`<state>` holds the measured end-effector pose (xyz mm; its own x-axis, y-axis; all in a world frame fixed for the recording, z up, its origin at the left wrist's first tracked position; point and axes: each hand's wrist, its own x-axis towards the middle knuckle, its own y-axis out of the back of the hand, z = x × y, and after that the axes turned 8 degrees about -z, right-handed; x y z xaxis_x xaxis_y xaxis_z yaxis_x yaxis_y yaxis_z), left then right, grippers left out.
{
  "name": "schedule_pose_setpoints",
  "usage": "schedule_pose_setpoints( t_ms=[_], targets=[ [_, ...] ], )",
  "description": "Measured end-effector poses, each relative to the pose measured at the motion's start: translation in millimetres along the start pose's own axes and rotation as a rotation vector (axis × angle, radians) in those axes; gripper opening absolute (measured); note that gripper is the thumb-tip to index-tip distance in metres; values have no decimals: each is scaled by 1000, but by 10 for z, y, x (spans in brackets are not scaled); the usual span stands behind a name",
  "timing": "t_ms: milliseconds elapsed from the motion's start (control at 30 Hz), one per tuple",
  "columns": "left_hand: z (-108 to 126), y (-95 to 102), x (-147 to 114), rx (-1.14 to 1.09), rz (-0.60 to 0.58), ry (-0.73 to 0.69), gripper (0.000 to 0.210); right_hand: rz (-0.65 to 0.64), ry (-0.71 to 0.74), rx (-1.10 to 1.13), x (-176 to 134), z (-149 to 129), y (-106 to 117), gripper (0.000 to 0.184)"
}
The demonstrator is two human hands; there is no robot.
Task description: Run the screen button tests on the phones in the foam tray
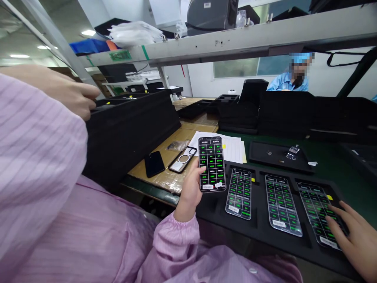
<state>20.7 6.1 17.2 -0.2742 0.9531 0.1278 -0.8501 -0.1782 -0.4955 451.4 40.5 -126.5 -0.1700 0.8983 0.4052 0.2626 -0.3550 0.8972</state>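
Co-worker's pink striped sleeve point(35, 149) fills left of frame, that hand on black tray stack point(129, 125). Left hand point(191, 190) grip clamped on lit black smartphone point(212, 163), centre frame, lifted clear of black foam tray point(259, 232). Right hand point(353, 236) grip apart, fingertips on far-right tray phone point(315, 208). Three phones seated, one out.

even, fairly bright indoor light comes from white ceiling panels point(88, 32) in the upper left. shadows are soft. the glowing green phone screens point(212, 163) stay sharp; straight shelf edges bow toward the frame's borders.
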Motion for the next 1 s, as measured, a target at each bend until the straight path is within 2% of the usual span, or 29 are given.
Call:
schedule_pose_setpoints(
  t_ms=[200, 400, 533, 700, 767, 833, 867, 900, 933, 1000],
  targets=[
    [-52, 39, 9, 51, 38, 18, 51, -37, 18, -21, 6, -24, 73, 52],
    [-89, 48, 64, -24, 77, -4, 30, -45, 4, -37, 22, -71, 127, 55],
    [-113, 61, 75, -45, 52, -12, 28, -7, 57, -72, 12, -88, 139, 56],
    [-103, 65, 51, -28, 34, -12, 30, -18, 74, -55, 61, -96, 204, 53],
    [-93, 24, 26, -34, 41, 8, 32, 23, 41, -12, 87, -274, 309, 53],
    [-93, -57, -12, -54, 27, 23, 34, 106, 37, 78, 91, -631, 455, 45],
    [-99, -111, -36, -66, 13, 30, 34, 139, 61, 158, 84, -866, 530, 36],
    [-107, -170, -64, -77, -2, 36, 35, 154, 122, 252, 73, -1120, 595, 28],
    [-116, -232, -95, -85, -14, 40, 34, 112, 260, 338, 63, -1376, 646, 26],
    [-131, -347, -162, -93, -31, 50, 34, 76, 519, 404, 51, -1824, 695, 34]
  ],
)
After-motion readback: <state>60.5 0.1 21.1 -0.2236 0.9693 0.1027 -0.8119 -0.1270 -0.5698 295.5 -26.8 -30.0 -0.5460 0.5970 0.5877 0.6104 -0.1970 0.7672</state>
